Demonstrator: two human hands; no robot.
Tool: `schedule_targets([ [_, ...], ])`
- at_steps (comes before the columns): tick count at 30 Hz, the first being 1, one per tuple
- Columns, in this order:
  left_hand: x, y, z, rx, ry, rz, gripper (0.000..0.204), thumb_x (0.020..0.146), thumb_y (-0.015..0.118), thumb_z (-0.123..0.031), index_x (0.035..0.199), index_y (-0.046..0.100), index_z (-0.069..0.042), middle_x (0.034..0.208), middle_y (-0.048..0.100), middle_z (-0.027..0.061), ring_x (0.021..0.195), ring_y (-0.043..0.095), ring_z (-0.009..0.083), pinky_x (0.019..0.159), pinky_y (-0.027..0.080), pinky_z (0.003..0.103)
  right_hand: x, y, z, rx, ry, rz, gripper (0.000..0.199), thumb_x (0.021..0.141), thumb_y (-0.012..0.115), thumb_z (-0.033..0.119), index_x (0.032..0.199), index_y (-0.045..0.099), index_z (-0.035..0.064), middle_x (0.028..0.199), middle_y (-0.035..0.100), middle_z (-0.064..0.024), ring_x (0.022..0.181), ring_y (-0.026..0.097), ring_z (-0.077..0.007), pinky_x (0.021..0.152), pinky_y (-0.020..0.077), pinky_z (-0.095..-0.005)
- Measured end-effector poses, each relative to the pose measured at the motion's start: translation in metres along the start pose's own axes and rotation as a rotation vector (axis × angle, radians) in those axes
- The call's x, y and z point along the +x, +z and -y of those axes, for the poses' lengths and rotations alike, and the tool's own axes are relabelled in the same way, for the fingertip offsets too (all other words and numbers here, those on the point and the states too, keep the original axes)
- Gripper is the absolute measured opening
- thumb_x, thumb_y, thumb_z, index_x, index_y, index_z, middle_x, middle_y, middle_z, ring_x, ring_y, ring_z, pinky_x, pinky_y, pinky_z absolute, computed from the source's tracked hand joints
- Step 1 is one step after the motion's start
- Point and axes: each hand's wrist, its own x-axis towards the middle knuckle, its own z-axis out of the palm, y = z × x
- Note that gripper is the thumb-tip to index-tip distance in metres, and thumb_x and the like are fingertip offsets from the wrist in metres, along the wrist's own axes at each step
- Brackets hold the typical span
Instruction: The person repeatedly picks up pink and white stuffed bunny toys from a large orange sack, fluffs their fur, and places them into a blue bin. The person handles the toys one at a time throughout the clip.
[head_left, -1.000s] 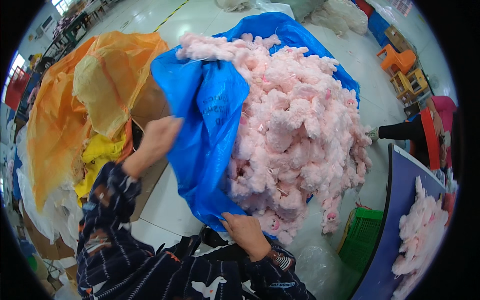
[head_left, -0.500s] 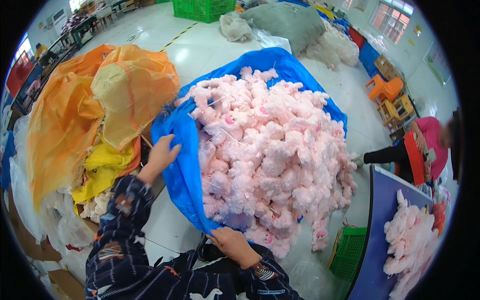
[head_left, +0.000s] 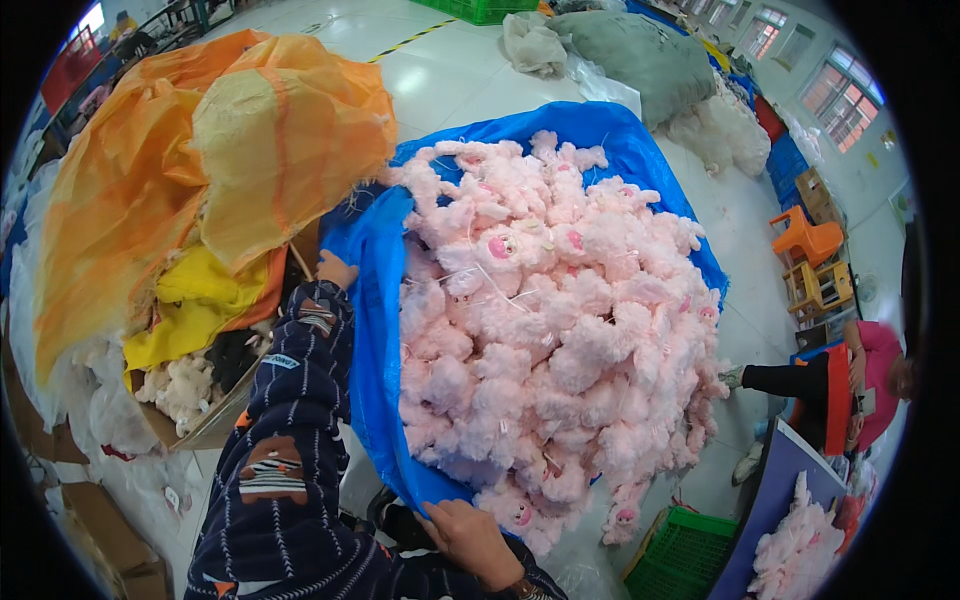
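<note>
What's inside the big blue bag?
The blue bag is heaped with fluffy pink plush toys. Only the top layer shows; anything deeper down is covered.

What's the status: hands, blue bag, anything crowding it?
Left hand grips the blue plastic bag at its far rim; right hand grips the near rim. Bag open, heaped with pink plush toys. Orange woven sack crowds its left side.
</note>
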Motion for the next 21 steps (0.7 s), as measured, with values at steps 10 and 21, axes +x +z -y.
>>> schedule_targets([
  [10, 0.012, -0.003, -0.022, -0.559, 0.454, -0.245, 0.023, 0.073, 0.056, -0.020, 0.082, 0.055, 0.002, 0.076, 0.058, 0.0171, 0.073, 0.057, 0.0269, 0.066, 0.043, 0.036, -0.005, -0.005, -0.016, 0.126, 0.070, 0.057, 0.017, 0.079, 0.055, 0.020, 0.090, 0.055, 0.0071, 0.071, 0.054, -0.0095, 0.070, 0.055, -0.0278, 0.054, 0.0450, -0.0385],
  [21, -0.345, 0.018, -0.144, 0.194, 1.951, 0.445, 0.008, 0.072, 0.048, -0.009, 0.080, 0.050, -0.011, 0.055, 0.051, 0.0103, 0.053, 0.055, 0.0282, 0.044, 0.041, 0.039, -0.020, 0.006, -0.023, 0.037, 0.308, 0.161, 0.027, 0.082, 0.048, 0.027, 0.071, 0.057, 0.0034, 0.068, 0.057, -0.0161, 0.068, 0.056, -0.0337, 0.059, 0.0448, -0.0428],
])
